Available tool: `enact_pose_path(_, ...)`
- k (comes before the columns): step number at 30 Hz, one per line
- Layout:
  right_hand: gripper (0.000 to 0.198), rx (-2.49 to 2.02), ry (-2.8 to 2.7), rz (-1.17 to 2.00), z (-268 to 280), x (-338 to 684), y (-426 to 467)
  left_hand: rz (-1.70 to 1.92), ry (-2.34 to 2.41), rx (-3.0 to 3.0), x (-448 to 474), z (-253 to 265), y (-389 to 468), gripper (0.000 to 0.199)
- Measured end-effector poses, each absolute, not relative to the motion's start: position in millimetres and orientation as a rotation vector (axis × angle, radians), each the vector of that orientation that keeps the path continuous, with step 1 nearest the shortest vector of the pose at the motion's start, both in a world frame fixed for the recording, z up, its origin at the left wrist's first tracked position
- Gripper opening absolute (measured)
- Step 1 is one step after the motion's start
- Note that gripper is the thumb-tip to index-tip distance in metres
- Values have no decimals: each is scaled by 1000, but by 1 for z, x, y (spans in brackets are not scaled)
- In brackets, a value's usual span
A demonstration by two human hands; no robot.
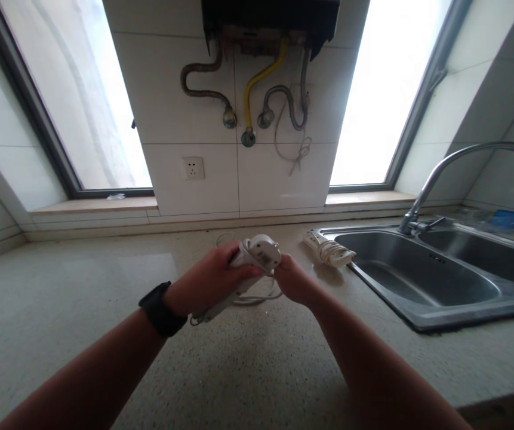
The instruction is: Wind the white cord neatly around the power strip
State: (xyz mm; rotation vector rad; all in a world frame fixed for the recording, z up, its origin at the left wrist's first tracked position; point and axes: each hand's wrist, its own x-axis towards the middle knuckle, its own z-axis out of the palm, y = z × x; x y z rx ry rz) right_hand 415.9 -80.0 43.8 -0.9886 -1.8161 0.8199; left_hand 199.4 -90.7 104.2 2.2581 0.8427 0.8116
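Observation:
A white power strip (263,254) is in my left hand (221,275), which is closed around its body above the worktop. Turns of its cord wrap round the rounded end. My right hand (293,279) is closed beside that end, its fingers pinched on the white cord (259,297), which loops below the strip. The fingertips of the right hand are partly hidden. To the right, a second white power strip (328,249) lies on the worktop against the sink's edge, with its cord wound round it.
A speckled pale worktop (221,370) spreads under my hands. On the right is a steel double sink (418,322) with a tall curved tap (436,173). The tiled wall has a socket (193,168) and, above, a dark appliance (270,21) with hoses. Windows flank it.

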Motion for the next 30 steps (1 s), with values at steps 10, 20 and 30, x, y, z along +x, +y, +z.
enact_pose_path(10,33,-1535,-2161,313,61,417,-94,944,1237,2241,182,97,-55,52)
enact_pose_path(20,26,-1672,-2384,-231,65,401,-108,717,1679,2566,186,93,-69,66)
enact_pose_path(30,28,-1481,-2159,461,75,399,-117,690,2146,2803,156,79,-32,62)
